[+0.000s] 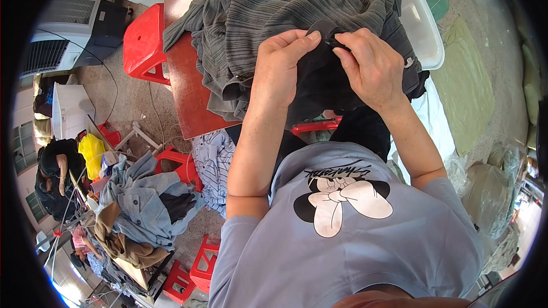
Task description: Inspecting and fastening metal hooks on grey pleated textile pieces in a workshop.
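A black garment (319,82) hangs over my lap at the near edge of the work table, part of it raised in front of me. My left hand (282,60) pinches its upper edge between thumb and fingers. Close on the right, my right hand (370,67) is closed in a pinch beside that edge. A small dark bit shows at its fingertips; I cannot make out what it is. Just beyond both hands lies a heap of dark grey ribbed garments (257,20).
The heap covers much of a red-brown table (197,94). A white plastic tub (425,28) stands at its right. Red stools (144,43) and a pile of denim-blue clothes (142,205) are at left, near another person (57,174). Green cloth (468,91) lies on the right floor.
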`<state>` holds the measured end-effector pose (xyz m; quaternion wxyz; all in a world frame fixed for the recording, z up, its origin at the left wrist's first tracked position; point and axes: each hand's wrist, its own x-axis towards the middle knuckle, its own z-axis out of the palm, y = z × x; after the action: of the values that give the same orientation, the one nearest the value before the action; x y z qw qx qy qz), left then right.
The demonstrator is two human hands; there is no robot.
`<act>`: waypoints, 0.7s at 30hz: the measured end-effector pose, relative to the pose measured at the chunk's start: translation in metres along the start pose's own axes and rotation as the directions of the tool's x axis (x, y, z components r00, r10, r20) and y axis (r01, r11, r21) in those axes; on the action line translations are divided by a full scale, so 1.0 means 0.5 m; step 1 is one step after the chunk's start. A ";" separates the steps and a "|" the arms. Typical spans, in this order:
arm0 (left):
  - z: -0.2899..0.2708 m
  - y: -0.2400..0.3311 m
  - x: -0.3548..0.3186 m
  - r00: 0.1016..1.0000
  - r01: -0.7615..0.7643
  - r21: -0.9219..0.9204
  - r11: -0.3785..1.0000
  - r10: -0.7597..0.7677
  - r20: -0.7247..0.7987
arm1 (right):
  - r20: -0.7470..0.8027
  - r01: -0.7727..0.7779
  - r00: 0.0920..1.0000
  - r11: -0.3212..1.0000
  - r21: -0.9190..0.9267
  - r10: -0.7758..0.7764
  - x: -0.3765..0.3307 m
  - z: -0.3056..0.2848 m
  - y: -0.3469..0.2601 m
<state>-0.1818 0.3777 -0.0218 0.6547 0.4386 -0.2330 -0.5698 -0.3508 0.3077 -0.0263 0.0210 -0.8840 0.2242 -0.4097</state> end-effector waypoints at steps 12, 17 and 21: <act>0.002 -0.007 -0.001 0.999 -0.030 -0.005 1.000 0.029 -0.018 | -0.003 -0.030 1.000 0.999 -0.020 0.030 -0.002 0.008 -0.004; -0.002 -0.008 0.002 0.999 -0.035 -0.014 0.999 0.034 -0.003 | 0.018 -0.037 0.999 0.999 0.003 0.037 -0.004 0.007 -0.007; -0.003 -0.011 0.003 1.000 0.010 -0.086 0.996 -0.011 -0.005 | -0.028 -0.035 0.999 0.999 -0.031 0.034 -0.003 0.018 -0.003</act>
<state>-0.1832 0.3769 -0.0275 0.6708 0.4126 -0.2041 -0.5815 -0.3446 0.3085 -0.0327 0.0113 -0.8744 0.2461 -0.4180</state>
